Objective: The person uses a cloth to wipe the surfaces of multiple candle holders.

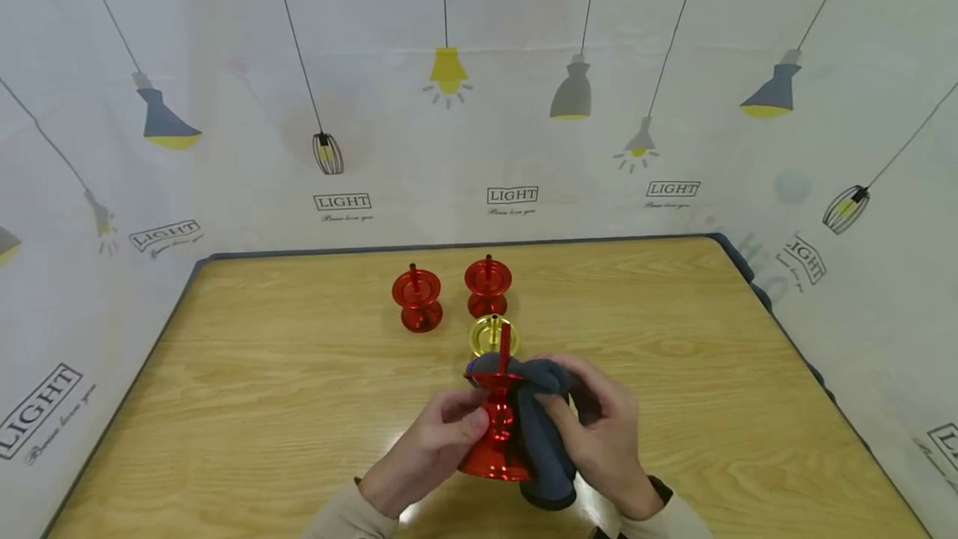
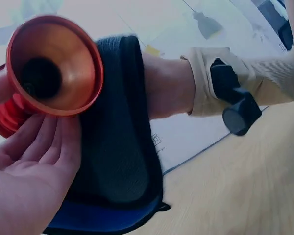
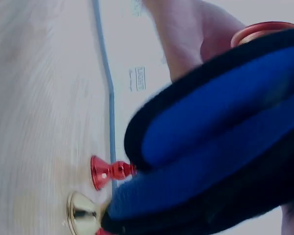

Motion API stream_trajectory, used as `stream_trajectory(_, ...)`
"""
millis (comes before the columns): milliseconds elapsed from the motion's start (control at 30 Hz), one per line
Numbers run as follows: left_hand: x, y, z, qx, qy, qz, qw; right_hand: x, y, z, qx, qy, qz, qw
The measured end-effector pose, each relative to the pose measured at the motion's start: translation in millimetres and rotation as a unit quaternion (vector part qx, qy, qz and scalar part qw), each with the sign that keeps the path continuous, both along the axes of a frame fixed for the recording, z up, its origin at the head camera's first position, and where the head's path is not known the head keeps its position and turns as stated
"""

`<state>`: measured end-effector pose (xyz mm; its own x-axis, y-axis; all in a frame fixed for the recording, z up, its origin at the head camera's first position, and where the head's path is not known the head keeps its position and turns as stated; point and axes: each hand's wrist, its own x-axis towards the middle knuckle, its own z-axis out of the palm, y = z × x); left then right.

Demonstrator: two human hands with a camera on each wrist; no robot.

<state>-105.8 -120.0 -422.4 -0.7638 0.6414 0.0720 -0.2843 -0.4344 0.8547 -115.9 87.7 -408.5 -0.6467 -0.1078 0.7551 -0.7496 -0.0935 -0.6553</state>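
My left hand (image 1: 445, 435) grips a shiny red candle holder (image 1: 497, 431) around its stem, thumb on the near side. The holder is upright, with its flared base down and a thin red spike rising from its dish. In the left wrist view the hollow underside of its base (image 2: 73, 81) shows. My right hand (image 1: 602, 427) pinches a dark grey-blue cloth (image 1: 550, 439) against the holder's right side and dish. Bright blue fabric inside the folded cloth (image 3: 210, 142) fills much of the right wrist view, hiding most of the holder there.
Just beyond the hands stands a gold candle holder (image 1: 482, 335), partly covered by the cloth. Two more red candle holders, one on the left (image 1: 421, 314) and one on the right (image 1: 488, 298), stand farther back on the wooden table (image 1: 284, 373). A lamp-printed sheet (image 1: 404, 156) surrounds the table.
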Motion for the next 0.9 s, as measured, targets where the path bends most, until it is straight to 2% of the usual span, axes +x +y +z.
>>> stream_trajectory(67, -0.3, -0.8, -0.3, 0.015, -0.01, -0.021, 0.9996, 0.6, -0.1, -0.2, -0.006, -0.016, 0.005, 0.9998)
stream_trajectory(133, -0.2, -1.3, 1.5, 0.0, -0.01, -0.018, 0.9998, 0.4, 0.4, -0.6, 0.001, -0.015, -0.001, 0.9999)
stream_trajectory(267, 2.3, -2.0, 6.5, -0.073, 0.004, 0.043, 0.9964, -1.7, 2.5, -0.9, 0.045, 0.018, -0.045, 0.9978)
stream_trajectory(400, 6.2, -0.2, 6.2, -0.138, 0.028, 0.124, 0.9823, -3.3, 0.6, 0.0, 0.086, 0.066, -0.093, 0.9897)
stream_trajectory(467, 7.1, 0.5, 5.7, -0.163, 0.037, 0.148, 0.9749, -3.4, -1.4, -0.2, 0.09, 0.08, -0.099, 0.9878)
stream_trajectory(533, 7.1, 0.8, 4.8, -0.165, 0.043, 0.156, 0.9729, -2.8, -3.1, -0.6, 0.083, 0.081, -0.095, 0.9886)
stream_trajectory(567, 7.1, 0.5, 3.4, -0.155, 0.044, 0.153, 0.9749, -2.4, -3.8, -1.1, 0.075, 0.076, -0.087, 0.9904)
stream_trajectory(633, 7.4, -0.1, 0.6, -0.109, 0.034, 0.131, 0.9848, -1.3, -4.8, -1.3, 0.055, 0.059, -0.066, 0.9946)
stream_trajectory(733, 8.4, 0.0, -2.7, -0.022, -0.003, 0.075, 0.9969, 1.0, -6.7, -1.5, 0.019, 0.013, -0.031, 0.9993)
stream_trajectory(800, 8.9, 0.2, -3.0, 0.017, -0.033, 0.038, 0.9986, 2.5, -7.2, -1.5, 0.004, -0.022, -0.018, 0.9996)
stream_trajectory(867, 9.0, -0.3, -1.1, 0.022, -0.052, 0.019, 0.9982, 3.1, -7.0, -1.1, 0.004, -0.044, -0.02, 0.9988)
stream_trajectory(900, 9.1, -0.9, 0.2, 0.015, -0.054, 0.02, 0.9982, 3.0, -6.5, -0.8, 0.009, -0.048, -0.025, 0.9985)
